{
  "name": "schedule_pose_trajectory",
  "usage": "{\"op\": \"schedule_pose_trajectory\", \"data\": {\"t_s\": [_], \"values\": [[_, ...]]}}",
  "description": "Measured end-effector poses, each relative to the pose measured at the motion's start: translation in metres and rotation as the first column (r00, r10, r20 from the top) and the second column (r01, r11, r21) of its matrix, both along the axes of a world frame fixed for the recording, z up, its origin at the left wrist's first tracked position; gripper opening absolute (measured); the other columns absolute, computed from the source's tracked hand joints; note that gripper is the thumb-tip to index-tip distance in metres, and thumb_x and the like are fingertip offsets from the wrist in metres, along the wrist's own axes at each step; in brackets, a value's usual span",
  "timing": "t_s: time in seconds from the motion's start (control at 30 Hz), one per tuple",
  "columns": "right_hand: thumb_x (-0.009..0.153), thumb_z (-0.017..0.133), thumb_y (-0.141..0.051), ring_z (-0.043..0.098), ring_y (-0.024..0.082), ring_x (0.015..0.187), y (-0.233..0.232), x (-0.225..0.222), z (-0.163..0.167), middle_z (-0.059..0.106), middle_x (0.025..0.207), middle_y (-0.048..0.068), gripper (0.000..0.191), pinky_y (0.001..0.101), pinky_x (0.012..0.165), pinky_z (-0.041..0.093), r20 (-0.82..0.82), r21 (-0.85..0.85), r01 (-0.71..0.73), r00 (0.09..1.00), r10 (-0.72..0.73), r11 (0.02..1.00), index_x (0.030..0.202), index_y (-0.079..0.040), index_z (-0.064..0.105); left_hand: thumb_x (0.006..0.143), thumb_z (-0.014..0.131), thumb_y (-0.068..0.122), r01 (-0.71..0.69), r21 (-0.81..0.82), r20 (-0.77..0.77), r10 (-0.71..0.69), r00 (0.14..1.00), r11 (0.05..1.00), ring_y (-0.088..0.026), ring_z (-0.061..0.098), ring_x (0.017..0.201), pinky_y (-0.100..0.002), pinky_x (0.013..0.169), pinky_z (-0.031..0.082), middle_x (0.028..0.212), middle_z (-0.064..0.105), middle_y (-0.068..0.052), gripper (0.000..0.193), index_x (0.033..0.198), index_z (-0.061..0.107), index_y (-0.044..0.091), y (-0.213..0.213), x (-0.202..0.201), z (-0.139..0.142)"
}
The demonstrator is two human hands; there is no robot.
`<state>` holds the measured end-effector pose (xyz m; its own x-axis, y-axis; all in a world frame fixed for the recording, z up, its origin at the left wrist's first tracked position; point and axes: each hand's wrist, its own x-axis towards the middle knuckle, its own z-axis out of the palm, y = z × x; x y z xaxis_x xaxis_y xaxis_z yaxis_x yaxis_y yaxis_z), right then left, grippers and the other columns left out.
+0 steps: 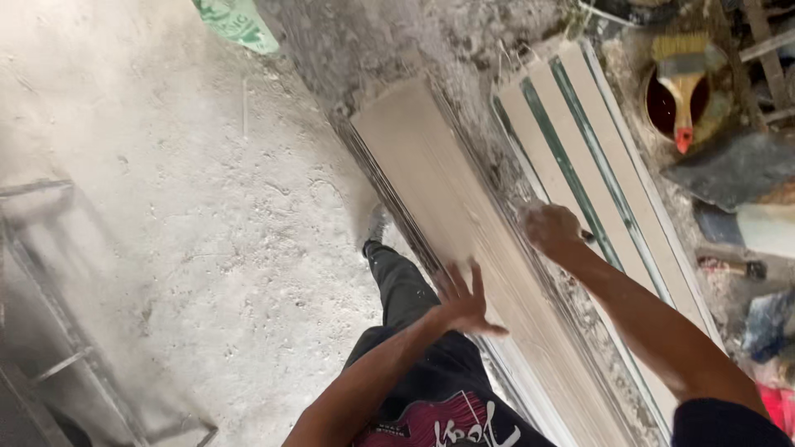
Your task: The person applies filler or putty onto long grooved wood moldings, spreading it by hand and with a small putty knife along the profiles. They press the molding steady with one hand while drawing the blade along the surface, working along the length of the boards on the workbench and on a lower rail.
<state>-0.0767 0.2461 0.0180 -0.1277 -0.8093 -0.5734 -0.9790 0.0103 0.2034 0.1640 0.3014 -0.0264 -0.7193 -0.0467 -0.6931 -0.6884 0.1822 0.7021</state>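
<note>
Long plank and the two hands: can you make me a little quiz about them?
1. True or false: the left hand lies open on the long plank.
2. What does the brush rest on? A) a round tub B) a chair C) a shoe
3. Which hand is closed into a fist?

Key: 1 true. 2 A, the dark round tub. 3 The right hand, at the plank's far edge.

Beige plank (451, 207); green-striped planks (580, 149); yellow brush (681, 58).
</note>
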Motion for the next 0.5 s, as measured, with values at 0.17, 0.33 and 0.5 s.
{"op": "schedule_pose_trajectory", "data": {"t_s": [0.17, 0.33, 0.5], "values": [[0.103, 0.06, -0.023, 0.069, 0.024, 0.076, -0.209, 0.0, -0.027, 0.07, 0.084, 0.006, 0.012, 0.0432, 0.058, 0.053, -0.016, -0.225, -0.053, 0.999, 0.05, 0.973, 0.113, -0.018, 0.065, 0.067, 0.065, 0.084, 0.302, 0.184, 0.012, -0.309, 0.951, 0.936, -0.071, -0.029, 0.14, -0.084, 0.108, 0.009, 0.151, -0.036, -0.049, 0.151, 0.158, -0.03, 0.009, -0.028, 0.009, -0.01], [0.097, 0.056, -0.021, 0.069, 0.024, 0.063, -0.22, 0.005, -0.012, 0.067, 0.076, 0.008, 0.042, 0.0424, 0.046, 0.054, 0.042, -0.196, -0.019, 0.999, 0.028, 0.98, 0.138, -0.018, 0.052, 0.07, 0.072, 0.074, 0.23, 0.3, -0.196, -0.176, 0.965, 0.926, -0.051, 0.015, 0.15, -0.052, 0.121, 0.025, 0.161, 0.001, -0.041, 0.145, 0.16, -0.012, -0.002, -0.098, 0.041, -0.02], [0.103, 0.048, -0.019, 0.07, 0.023, 0.06, -0.196, 0.02, 0.025, 0.066, 0.072, 0.006, 0.048, 0.0406, 0.044, 0.053, 0.083, -0.089, 0.112, 0.991, -0.105, 0.99, 0.151, -0.019, 0.048, 0.078, 0.074, 0.062, 0.093, 0.137, -0.183, -0.067, 0.981, 0.986, -0.039, 0.056, 0.131, -0.041, 0.11, 0.043, 0.139, 0.054, -0.034, 0.122, 0.159, 0.016, -0.008, -0.188, 0.066, -0.025]]}}
